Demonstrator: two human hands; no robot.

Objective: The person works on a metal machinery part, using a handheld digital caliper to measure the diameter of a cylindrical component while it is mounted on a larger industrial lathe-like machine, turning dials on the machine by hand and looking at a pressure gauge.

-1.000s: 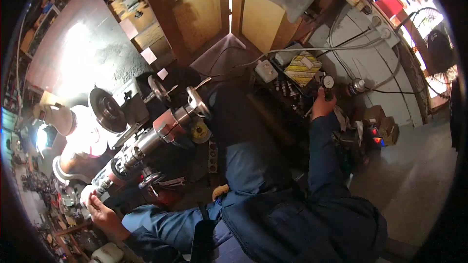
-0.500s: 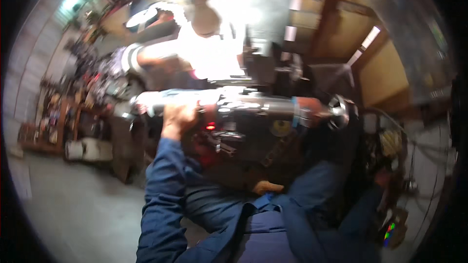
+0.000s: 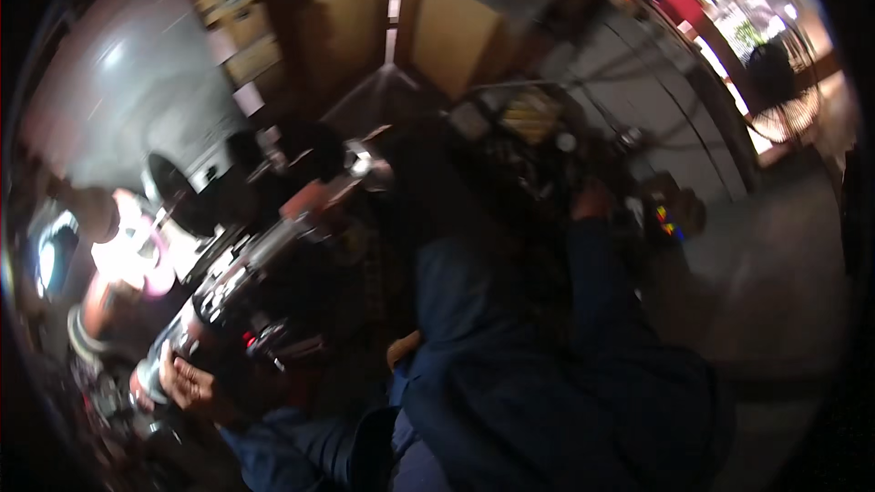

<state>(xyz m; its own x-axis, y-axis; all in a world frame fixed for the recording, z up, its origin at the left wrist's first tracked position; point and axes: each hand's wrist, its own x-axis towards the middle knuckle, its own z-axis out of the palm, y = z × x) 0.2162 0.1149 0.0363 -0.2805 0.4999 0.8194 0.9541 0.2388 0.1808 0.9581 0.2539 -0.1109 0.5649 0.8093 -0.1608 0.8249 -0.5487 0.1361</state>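
Note:
At the lower left, my left hand (image 3: pixel 187 384) has its fingers bent around the near end of a long, tube-shaped metal machine (image 3: pixel 251 260). The machine has shiny chrome parts, reddish sections, and a small red light near the hand. It slants up and to the right, ending in a bright metal piece (image 3: pixel 363 162). My right hand (image 3: pixel 592 200) reaches out on the right, beside a cluttered heap of dark parts (image 3: pixel 524 155). Its fingers are dark and smeared by motion. Close by that hand sits a dark object with coloured stripes (image 3: pixel 673 219).
A very bright lamp (image 3: pixel 128 246) glares at the far left, below a grey, glossy panel (image 3: pixel 109 64). Wooden wall panels (image 3: pixel 456 32) stand at the back. A round fan (image 3: pixel 786 117) is by the window at upper right. Grey floor (image 3: pixel 756 273) stretches along the right.
My view has swung to the right, so the machine and left hand now appear lower left and tilted. The left hand stays on the machine, nearer its left end. The fan and window have come into view.

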